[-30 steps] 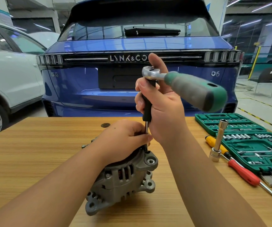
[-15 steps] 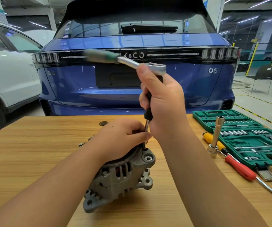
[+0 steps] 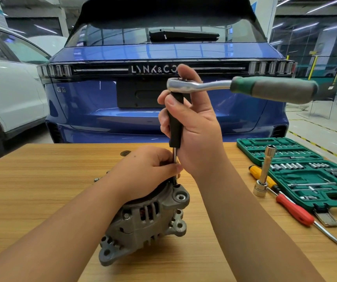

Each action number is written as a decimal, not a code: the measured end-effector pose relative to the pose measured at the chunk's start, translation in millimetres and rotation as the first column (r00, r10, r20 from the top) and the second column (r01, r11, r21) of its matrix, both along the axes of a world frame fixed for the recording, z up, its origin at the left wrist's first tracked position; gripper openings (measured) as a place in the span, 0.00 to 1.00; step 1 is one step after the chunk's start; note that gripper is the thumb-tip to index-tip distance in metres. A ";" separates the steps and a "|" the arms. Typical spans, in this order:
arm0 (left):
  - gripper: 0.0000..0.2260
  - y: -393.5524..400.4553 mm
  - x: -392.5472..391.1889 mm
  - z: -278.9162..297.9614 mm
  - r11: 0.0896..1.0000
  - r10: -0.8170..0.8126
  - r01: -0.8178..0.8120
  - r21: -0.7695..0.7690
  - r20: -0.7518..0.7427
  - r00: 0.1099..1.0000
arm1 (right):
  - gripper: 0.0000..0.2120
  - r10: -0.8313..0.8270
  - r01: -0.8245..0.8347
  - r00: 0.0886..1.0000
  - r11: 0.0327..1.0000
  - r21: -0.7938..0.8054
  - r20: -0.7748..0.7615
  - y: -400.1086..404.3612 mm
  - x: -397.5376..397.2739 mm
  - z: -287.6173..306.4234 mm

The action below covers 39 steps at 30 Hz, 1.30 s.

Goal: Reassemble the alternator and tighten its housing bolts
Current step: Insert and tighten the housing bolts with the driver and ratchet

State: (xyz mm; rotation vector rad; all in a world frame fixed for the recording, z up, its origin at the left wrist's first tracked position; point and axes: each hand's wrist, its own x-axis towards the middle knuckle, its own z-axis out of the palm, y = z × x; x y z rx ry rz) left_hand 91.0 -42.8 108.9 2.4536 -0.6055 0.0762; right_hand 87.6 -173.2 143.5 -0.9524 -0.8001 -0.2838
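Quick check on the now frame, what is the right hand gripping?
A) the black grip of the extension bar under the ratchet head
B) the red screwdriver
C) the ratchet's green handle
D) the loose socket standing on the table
A: the right hand is wrapped round the black grip below the ratchet head, while the green handle sticks out free to the right and the red screwdriver lies on the table.

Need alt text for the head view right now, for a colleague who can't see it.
Right hand grips a black extension under a ratchet, standing on an alternator; left hand steadies its lower end. Socket set and screwdrivers lie right on the wooden table.
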 end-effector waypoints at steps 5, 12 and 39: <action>0.09 1.2 -3.5 1.5 1.000 0.002 -0.002 -0.014 0.001 1.000 | 0.18 0.263 -0.260 0.962 0.964 0.052 -0.067 -5.3 0.3 1.2; 0.09 -0.1 -4.5 1.7 1.000 -0.002 0.002 -0.002 0.005 1.000 | 0.13 0.113 -0.089 0.977 0.987 0.135 -0.182 -2.1 -5.0 5.9; 0.10 1.4 -7.0 1.9 0.997 0.007 -0.011 -0.071 -0.054 0.998 | 0.12 -0.031 0.035 0.991 0.999 0.030 -0.129 0.2 -10.8 9.6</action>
